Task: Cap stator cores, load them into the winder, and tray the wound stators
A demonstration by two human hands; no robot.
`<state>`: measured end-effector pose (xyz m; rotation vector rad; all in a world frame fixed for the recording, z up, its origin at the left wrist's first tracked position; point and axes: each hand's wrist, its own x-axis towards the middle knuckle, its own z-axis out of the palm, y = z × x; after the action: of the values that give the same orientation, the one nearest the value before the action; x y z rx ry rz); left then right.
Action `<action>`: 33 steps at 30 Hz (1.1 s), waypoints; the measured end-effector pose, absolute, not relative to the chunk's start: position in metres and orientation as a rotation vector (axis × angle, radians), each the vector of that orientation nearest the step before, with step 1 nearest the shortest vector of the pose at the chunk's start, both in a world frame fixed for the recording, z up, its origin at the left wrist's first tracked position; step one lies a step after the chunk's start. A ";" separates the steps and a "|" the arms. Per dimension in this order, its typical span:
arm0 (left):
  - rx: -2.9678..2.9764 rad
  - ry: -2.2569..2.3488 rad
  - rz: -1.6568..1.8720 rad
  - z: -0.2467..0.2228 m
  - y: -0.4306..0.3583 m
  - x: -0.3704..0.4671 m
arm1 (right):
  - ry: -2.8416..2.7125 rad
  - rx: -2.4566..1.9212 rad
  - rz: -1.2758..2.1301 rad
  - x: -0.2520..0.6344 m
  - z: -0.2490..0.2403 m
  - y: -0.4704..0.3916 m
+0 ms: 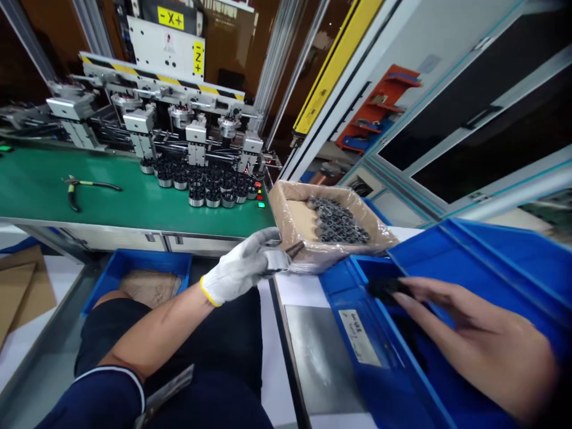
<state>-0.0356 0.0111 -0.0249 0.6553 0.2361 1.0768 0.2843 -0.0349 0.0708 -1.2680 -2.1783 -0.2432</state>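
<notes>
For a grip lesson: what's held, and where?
Gloved left hand: a silvery part, by its left side. Bare right hand: a black part, pinched at its right end.

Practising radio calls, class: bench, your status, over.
Left hand, gloved: holding metal part. Right hand, bare: pinching black part at blue bin. Possible snag: carton close beside metal part. Over.

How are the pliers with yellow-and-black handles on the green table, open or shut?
Open: the pliers lie with their handles spread wide apart.
</notes>
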 end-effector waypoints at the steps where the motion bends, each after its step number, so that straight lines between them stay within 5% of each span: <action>1: 0.608 0.229 1.070 -0.026 0.008 -0.033 | -2.202 -1.226 -0.258 0.266 0.072 -0.033; 11: 0.937 0.328 0.969 -0.027 -0.018 -0.016 | -2.139 -0.760 0.065 0.172 0.038 -0.035; 33: 1.388 0.626 0.927 -0.006 -0.016 -0.027 | -2.428 -0.723 -0.305 0.187 0.022 -0.033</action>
<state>-0.0275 -0.0160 -0.0057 1.3875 0.6259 0.9268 0.1867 -0.0329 0.0217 -0.7235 -2.4277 -0.3047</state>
